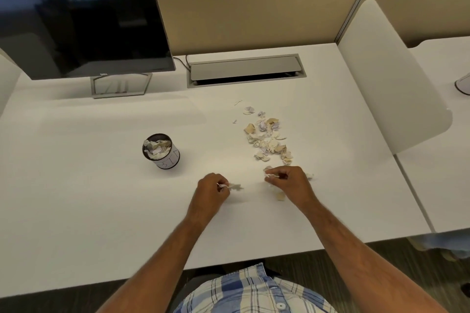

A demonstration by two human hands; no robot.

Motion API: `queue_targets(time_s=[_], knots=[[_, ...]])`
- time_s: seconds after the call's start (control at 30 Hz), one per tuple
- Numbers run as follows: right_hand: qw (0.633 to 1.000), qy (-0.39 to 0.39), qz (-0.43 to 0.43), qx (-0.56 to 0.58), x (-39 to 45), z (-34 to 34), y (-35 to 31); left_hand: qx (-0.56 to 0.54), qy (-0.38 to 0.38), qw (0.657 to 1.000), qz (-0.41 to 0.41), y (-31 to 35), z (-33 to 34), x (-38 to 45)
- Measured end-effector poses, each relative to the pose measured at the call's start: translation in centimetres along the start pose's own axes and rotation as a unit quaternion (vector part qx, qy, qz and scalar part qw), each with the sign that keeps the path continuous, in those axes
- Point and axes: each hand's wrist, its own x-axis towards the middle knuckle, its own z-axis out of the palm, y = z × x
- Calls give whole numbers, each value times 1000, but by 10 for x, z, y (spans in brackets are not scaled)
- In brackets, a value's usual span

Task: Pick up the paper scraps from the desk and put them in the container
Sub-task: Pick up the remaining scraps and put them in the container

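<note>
Several crumpled paper scraps lie in a loose pile on the white desk, right of centre. A small round container, dark-rimmed with a white label, stands to the left of the pile and holds several scraps. My left hand pinches a small white scrap just above the desk, right of and nearer than the container. My right hand pinches another scrap at the near end of the pile. One tan scrap lies on the desk under my right hand.
A dark monitor on a grey stand fills the far left. A grey cable hatch sits at the back, in front of a beige partition. A white divider panel bounds the desk on the right.
</note>
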Motion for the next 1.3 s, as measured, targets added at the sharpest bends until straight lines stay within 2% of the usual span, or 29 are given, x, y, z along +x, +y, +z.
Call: queue_targets(time_s=[0.23, 0.4, 0.5, 0.6, 0.7, 1.03, 1.17, 1.3], knots=[[999, -30, -26, 32, 13, 31, -32, -11, 123, 992, 7, -23, -89, 26], [996, -70, -58, 13, 27, 61, -64, 40, 176, 984, 12, -44, -144, 51], [993, -94, -75, 1, 35, 81, -84, 86, 165, 982, 16, -51, -167, 68], [990, -112, -84, -7, 43, 100, -103, 147, 114, 982, 27, -55, -179, 80], [987, -126, -95, -11, 51, 121, -121, 152, 73, 985, 38, -58, -182, 82], [975, -145, -153, -77, 80, 189, -180, 49, 158, 983, 74, -77, -193, 67], [971, -144, -174, -83, 92, 218, -194, 34, 177, 981, 69, -84, -196, 64], [956, -184, -195, -115, 95, 233, -195, 30, 174, 983, 48, -94, -196, 63]])
